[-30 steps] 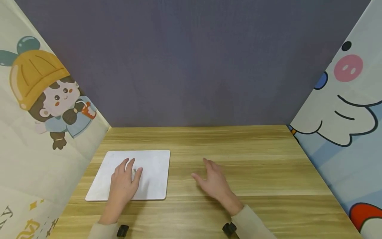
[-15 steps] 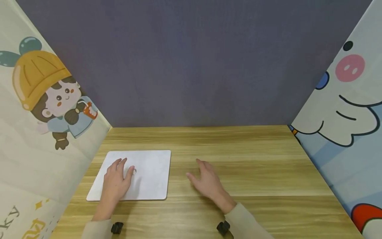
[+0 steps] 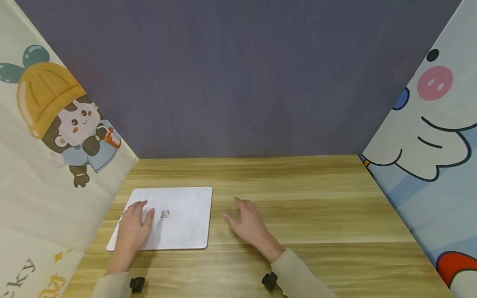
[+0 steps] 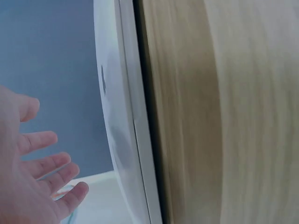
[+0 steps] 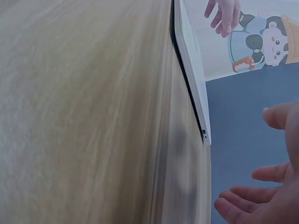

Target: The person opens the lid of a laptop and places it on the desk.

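A closed silver laptop (image 3: 182, 219) with an apple logo on its lid lies flat on the left part of the wooden table. Over its left side hovers my left hand (image 3: 132, 227), fingers spread and nothing held. The left wrist view shows that hand (image 4: 42, 168) apart from the lid, with the laptop's edge (image 4: 140, 121) running alongside. My right hand (image 3: 247, 223) is above the bare wood, to the right of the laptop, fingers loosely extended and holding nothing. In the right wrist view the laptop's side (image 5: 194, 70) with small ports shows beyond the fingers.
The wooden table (image 3: 298, 186) reaches back to a dark grey panel (image 3: 242, 82). A cream cloth with a cartoon child (image 3: 80, 120) hangs at the left, and a printed cartoon cloth (image 3: 436, 136) borders the right side.
Both hands have moved to the left, the left one toward the laptop's left edge, uncovering the lid's logo. The laptop has stayed in place.
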Demonstrator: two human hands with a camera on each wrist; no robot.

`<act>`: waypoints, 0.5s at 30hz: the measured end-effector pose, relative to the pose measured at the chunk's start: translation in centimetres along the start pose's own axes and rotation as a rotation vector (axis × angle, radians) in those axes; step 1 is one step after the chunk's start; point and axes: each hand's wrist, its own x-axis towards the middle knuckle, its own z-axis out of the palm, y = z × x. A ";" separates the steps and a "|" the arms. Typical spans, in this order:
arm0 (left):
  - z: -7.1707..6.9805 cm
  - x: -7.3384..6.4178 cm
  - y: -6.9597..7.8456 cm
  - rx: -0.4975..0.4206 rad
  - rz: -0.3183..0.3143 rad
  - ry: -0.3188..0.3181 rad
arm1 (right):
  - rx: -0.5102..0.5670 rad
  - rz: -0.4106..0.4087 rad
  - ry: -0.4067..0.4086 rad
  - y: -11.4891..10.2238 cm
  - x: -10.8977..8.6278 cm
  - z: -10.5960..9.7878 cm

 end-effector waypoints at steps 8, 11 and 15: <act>-0.8 0.4 -1.2 0.002 -0.060 -0.028 | 0.048 0.002 -0.005 -0.8 0.4 0.5; -1.0 0.6 -1.7 -0.002 -0.100 -0.050 | 0.091 0.020 -0.006 -1.2 0.7 0.8; -1.3 0.7 -2.4 -0.006 -0.132 -0.059 | 0.139 0.050 -0.019 -1.5 1.1 1.2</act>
